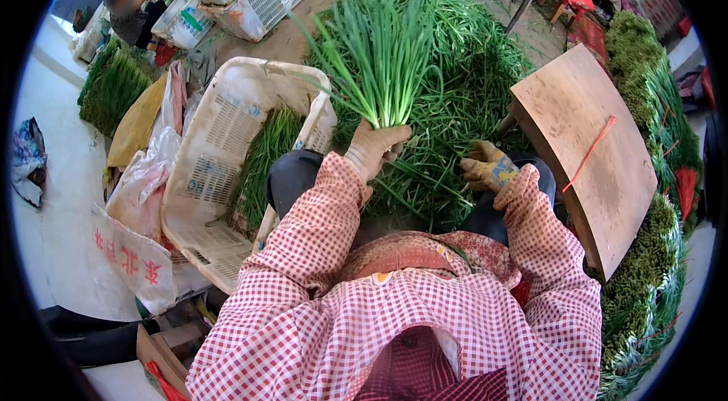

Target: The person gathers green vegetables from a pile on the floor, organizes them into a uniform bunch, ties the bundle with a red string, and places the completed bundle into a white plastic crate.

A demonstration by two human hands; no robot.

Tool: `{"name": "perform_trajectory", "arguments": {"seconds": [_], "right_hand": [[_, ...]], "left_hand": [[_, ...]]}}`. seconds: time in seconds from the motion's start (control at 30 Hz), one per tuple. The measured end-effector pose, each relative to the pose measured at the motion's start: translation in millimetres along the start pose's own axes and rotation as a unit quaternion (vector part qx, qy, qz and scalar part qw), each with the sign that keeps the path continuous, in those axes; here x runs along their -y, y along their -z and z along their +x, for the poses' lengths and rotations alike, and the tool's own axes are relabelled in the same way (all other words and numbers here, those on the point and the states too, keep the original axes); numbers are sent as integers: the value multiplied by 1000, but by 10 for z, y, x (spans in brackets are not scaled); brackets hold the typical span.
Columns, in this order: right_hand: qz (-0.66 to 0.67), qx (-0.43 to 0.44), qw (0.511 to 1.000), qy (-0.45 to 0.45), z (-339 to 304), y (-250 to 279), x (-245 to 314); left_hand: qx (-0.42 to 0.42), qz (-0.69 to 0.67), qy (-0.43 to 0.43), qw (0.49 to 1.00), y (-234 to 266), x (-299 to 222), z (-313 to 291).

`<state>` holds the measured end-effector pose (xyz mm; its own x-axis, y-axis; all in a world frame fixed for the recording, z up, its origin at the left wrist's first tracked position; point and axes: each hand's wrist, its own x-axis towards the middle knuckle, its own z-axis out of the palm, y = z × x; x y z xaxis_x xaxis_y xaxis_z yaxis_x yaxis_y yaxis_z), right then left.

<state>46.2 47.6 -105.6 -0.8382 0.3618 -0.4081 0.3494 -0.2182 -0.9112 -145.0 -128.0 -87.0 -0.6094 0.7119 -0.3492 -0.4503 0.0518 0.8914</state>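
Note:
My gloved left hand (374,148) is closed round the pale lower ends of a bunch of green chives (390,60). The bunch stands upright and its leaves fan out away from me. Below and behind it spreads a large heap of loose chives (470,60), reaching down between my knees. Over the heap's right side, by my right knee, my gloved right hand (489,166) has its fingers loosely bent and apart. I see nothing held in it.
A white plastic crate (220,151) with some chives inside stands at my left. On my right is a low wooden table (584,151) with a red tie (590,153) on it. Stacked chive bundles (637,60) line the far right. A person (136,14) sits at the back left.

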Motion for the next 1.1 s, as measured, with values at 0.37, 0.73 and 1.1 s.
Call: {"name": "perform_trajectory", "arguments": {"seconds": [0.37,0.73,1.1], "right_hand": [[0,-6,988,156,696,-942,-95],[137,-151,979,-20,597,-1419,-249],[332,-16,943,-35,532,-1058,-425]], "left_hand": [[104,-44,-10,994,147,698,22],[-61,617,33,784,-6,391,-184],[95,552,-3,828,-95,227,-718]]}}
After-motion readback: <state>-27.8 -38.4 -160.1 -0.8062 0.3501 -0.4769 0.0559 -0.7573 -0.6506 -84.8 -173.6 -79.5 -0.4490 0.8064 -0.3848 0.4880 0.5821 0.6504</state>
